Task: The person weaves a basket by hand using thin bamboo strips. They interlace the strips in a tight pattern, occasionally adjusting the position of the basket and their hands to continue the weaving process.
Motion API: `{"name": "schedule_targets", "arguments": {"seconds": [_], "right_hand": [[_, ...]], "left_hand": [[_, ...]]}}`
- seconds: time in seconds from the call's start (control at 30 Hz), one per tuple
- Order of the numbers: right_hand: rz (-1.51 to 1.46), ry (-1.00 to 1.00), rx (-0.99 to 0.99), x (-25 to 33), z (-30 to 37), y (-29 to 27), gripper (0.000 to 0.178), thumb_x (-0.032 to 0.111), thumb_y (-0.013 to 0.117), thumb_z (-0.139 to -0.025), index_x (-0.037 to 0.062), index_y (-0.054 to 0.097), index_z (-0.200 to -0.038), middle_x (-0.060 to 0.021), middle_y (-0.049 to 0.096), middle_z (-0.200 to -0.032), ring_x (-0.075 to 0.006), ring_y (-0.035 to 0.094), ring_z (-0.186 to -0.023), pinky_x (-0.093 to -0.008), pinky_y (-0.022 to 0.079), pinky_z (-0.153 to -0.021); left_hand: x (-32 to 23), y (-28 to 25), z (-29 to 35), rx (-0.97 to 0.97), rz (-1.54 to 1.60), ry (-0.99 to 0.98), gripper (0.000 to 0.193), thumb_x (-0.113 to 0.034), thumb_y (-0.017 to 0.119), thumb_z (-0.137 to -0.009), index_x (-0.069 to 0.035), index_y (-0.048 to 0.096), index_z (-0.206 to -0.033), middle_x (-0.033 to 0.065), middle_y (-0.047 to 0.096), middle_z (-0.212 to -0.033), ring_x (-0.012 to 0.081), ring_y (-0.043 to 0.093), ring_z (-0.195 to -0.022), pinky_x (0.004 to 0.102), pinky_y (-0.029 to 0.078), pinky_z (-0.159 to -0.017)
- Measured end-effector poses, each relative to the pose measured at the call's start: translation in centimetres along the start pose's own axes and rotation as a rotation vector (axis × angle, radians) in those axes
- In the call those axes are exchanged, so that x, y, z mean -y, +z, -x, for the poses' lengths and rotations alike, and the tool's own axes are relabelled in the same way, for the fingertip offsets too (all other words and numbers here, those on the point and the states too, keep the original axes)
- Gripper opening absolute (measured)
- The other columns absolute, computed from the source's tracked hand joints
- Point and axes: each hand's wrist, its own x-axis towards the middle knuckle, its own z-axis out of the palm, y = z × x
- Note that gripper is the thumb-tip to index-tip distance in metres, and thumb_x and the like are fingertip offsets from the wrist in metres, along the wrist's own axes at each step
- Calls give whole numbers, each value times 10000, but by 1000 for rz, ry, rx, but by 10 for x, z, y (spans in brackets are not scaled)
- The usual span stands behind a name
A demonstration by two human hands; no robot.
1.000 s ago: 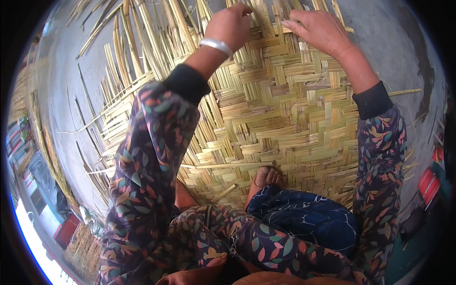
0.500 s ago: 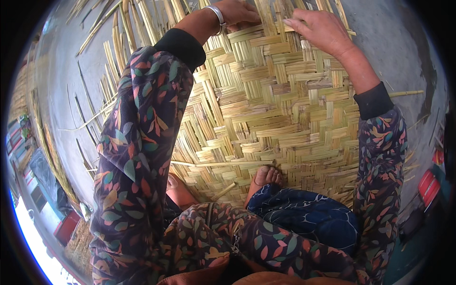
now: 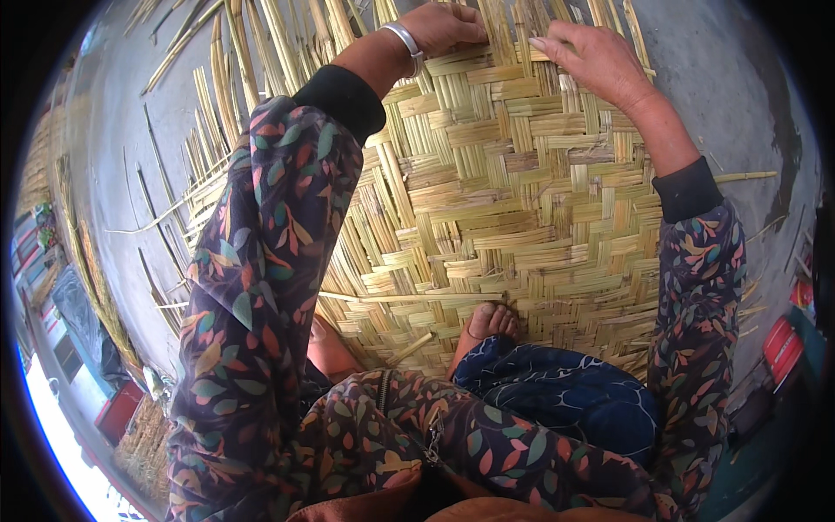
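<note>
A woven mat of split pale-green and straw-coloured reed strips (image 3: 496, 191) lies in front of me, partly under my bare feet. At its far edge my left hand (image 3: 445, 30), with a silver bangle at the wrist, has its fingers closed on upright reed strips (image 3: 497, 33). To the right of these strips is my right hand (image 3: 593, 59), its fingers curled and thumb pointing left against the weave. What lies under its fingertips is partly hidden. Unwoven strip ends run past both hands toward the top edge.
Loose reed strips (image 3: 230, 78) fan out over the grey floor (image 3: 130, 261) on the left. One long strip (image 3: 417, 298) lies across the mat near my foot (image 3: 487, 326). A bundle of stalks (image 3: 100, 278) rests at far left, and a red object (image 3: 783, 346) stands at the right.
My left hand has shifted slightly right and nearer to me, its fingers now around the upright strips. The right hand has moved a little right and nearer.
</note>
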Motion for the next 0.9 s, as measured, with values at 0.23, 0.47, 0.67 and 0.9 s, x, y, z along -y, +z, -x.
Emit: {"name": "schedule_targets", "arguments": {"seconds": [0.23, 0.47, 0.67, 0.9], "right_hand": [[-3, 18, 39, -5, -1, 12, 391, 456, 509, -910, 80, 553, -812, -133, 568, -660, -353, 558, -658, -438, 442, -606], [114, -108, 10, -37, -13, 44, 377, 462, 482, -907, 98, 566, -854, -137, 616, -733, -377, 578, -727, -479, 448, -638], [20, 110, 142, -46, 0, 5, 341, 412, 557, -878, 76, 546, -818, -113, 600, -708, -311, 563, -664, -417, 445, -620], [-41, 152, 93, -54, 29, -26, 287, 360, 609, -856, 77, 596, -898, -107, 621, -726, -284, 586, -699, -379, 461, -656]], "left_hand": [[4, 24, 29, -507, -800, 273, 246, -248, 566, -834, -92, 678, -987, 170, 672, -936, 339, 636, -893, 436, 501, -803], [0, 36, 23, -856, -602, 268, 235, -220, 650, -793, -52, 665, -957, 180, 672, -906, 330, 649, -864, 398, 513, -796], [-22, 74, 33, -569, -784, 467, 249, -191, 602, -834, -53, 646, -1037, 171, 633, -1011, 344, 623, -899, 412, 497, -825], [-36, 101, -14, -247, -962, 342, 305, -287, 636, -815, -73, 672, -1028, 139, 663, -956, 317, 631, -877, 389, 491, -814]]}}
